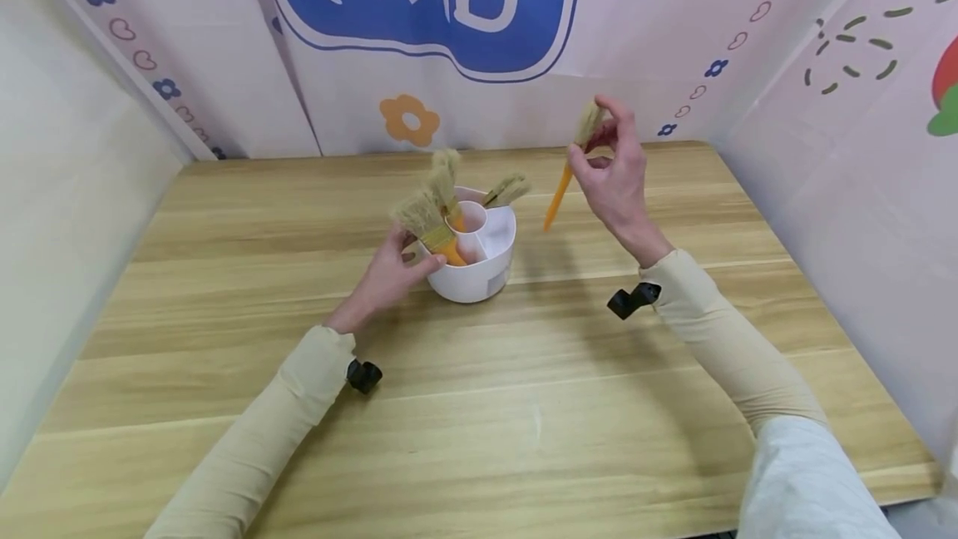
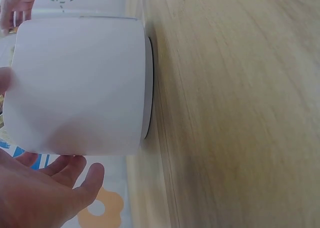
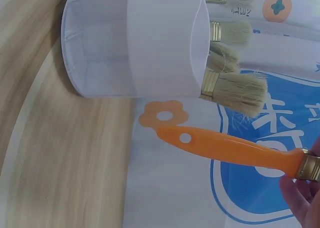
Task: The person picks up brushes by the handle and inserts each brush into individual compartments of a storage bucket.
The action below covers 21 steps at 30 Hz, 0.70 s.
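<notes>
A white round organizer [image 1: 470, 279] with inner compartments stands on the table, several bristle brushes [image 1: 422, 221] sticking up out of it. My left hand [image 1: 385, 273] holds the organizer at its left side, thumb at the rim; in the left wrist view its fingers [image 2: 92, 180] lie along the wall. Up and to the right of the organizer, my right hand [image 1: 617, 177] pinches a paintbrush [image 1: 557, 198] near its metal band. The orange handle [image 3: 225, 147] of that brush points down, apart from the organizer. The right wrist view shows only part of this hand.
The wood-grain table [image 1: 464, 439] reaches the back wall sheet [image 1: 232, 90], printed with a blue sign and an orange flower [image 1: 389, 111]. White side panels [image 1: 846, 215] border the table. A dark wrist camera [image 1: 634, 299] sits on each sleeve.
</notes>
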Tool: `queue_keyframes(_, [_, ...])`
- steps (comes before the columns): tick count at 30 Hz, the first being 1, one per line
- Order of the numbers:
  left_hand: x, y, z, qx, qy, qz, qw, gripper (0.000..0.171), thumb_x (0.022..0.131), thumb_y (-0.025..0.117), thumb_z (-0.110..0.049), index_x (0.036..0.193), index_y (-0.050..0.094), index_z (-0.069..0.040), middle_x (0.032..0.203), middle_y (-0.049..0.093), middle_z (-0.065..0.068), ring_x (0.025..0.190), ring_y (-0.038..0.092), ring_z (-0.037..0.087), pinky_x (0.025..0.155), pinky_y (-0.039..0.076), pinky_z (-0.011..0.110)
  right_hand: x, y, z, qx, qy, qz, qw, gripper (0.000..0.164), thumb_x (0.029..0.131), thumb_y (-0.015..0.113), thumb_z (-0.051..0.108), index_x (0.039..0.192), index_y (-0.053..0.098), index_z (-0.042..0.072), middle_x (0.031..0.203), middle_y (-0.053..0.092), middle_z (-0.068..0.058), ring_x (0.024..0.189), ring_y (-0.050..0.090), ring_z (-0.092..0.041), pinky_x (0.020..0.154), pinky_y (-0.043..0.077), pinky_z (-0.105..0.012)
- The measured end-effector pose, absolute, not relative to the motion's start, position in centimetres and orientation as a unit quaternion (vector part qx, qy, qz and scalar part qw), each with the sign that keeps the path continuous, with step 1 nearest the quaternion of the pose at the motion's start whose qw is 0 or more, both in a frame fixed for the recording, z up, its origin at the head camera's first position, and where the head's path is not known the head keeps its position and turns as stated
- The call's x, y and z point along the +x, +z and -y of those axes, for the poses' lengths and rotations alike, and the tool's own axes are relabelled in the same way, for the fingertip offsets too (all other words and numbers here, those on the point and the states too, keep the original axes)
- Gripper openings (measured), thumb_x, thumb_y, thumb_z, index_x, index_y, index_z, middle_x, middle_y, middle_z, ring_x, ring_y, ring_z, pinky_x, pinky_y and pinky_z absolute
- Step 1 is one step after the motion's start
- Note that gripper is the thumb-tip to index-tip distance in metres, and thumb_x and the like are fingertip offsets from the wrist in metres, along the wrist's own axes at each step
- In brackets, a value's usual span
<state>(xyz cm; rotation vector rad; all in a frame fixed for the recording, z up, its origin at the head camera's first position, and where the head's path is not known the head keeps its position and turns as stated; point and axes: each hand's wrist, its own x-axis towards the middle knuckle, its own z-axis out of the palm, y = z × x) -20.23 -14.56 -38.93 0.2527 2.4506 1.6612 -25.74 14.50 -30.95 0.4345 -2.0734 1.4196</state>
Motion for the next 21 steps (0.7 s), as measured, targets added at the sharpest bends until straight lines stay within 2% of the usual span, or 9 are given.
queue_keyframes(10, [-20.1, -38.8, 14.4, 0.090, 0.561, -0.819, 0.080, 0.070, 0.087, 0.064, -0.022, 0.142, 0.024, -0.009, 0.149, 0.032, 0.015, 0.140, 0.029, 0.032, 0.111, 0.031, 0.052, -25.4, -29.8, -13.6, 0.175, 0.570, 0.741, 0.309, 0.055, 0.080, 0.062, 0.003, 0.132, 0.043, 0.009, 0.091, 0.047, 0.008, 0.081, 0.057, -0.011, 0.062, 0.052, -0.015])
queue_keyframes(21, [-20.0, -38.7, 14.4, 0.089, 0.555, -0.823, 0.080, 0.068, 0.088, 0.063, -0.022, 0.142, 0.023, -0.009, 0.149, 0.032, 0.016, 0.140, 0.029, 0.032, 0.111, 0.031, 0.052, -24.7, -29.2, -12.5, 0.249, 0.588, 0.697, 0.327, 0.053, 0.080, 0.060, -0.003, 0.129, 0.041, -0.001, 0.093, 0.047, 0.010, 0.081, 0.057, -0.009, 0.061, 0.053, -0.018])
